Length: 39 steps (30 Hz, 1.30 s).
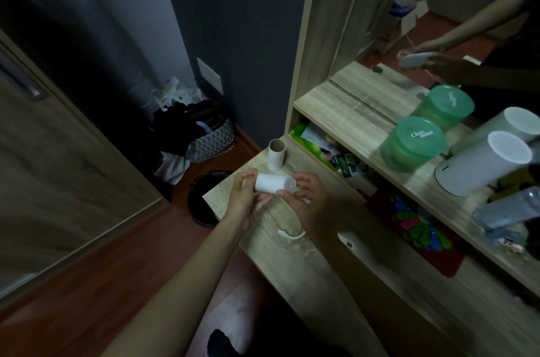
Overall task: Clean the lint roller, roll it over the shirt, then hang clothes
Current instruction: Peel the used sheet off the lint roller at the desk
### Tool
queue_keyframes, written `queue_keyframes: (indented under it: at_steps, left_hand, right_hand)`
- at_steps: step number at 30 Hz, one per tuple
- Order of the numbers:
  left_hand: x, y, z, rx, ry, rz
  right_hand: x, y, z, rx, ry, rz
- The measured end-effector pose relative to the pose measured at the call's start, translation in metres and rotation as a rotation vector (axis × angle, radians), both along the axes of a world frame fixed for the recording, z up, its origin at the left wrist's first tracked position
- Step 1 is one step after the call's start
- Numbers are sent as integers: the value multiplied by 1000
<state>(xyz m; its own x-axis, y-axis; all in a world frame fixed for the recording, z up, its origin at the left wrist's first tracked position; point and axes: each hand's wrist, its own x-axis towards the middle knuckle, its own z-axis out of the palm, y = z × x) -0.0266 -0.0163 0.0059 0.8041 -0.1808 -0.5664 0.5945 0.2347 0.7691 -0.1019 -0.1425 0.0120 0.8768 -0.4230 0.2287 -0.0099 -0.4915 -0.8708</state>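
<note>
White lint-roller refill (271,183) lies horizontal above the desk's (306,263) left corner, left hand (245,190) and right hand (304,196) each pinching one end.

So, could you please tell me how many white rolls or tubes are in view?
2. One white roll is held between the left hand and right hand; an empty tube stands upright on the desk corner. Others may be hidden.

Dim room, deep shadow at left, soft blur, wide-angle edge bending
</note>
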Motion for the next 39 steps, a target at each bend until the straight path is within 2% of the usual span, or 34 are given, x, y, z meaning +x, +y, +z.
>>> queue_keyframes:
  at_steps: [3, 7, 9, 18, 22, 27, 31, 36, 39]
  left_hand:
    - [0, 2, -1, 22, -21, -26]
    - [0, 4, -2, 65, -50, -51]
    - [0, 4, -1, 67, -58, -59]
    - [1, 8, -2, 69, -88, -58]
    - [-1, 7, -2, 67, -96, -54]
    - [0, 6, -1, 63, -102, -59]
    - [2, 6, -2, 76, -105, -81]
    - [3, 9, -4, 131, -121, -122]
    - [2, 10, -5, 162, -146, -138]
  right_hand:
    - [0, -4, -1, 30, 61, 52]
    - [0, -10, 6, 204, 305, 109]
    - [-1, -13, 6, 198, 343, 129]
    - [-2, -11, 10, 206, 343, 135]
    - [-4, -8, 5, 123, 233, 116]
    - [-3, -12, 9, 234, 325, 133]
    - [-3, -13, 9, 248, 311, 141]
    - [-4, -14, 6, 41, 239, 174]
    - [-3, -16, -2, 87, 236, 217]
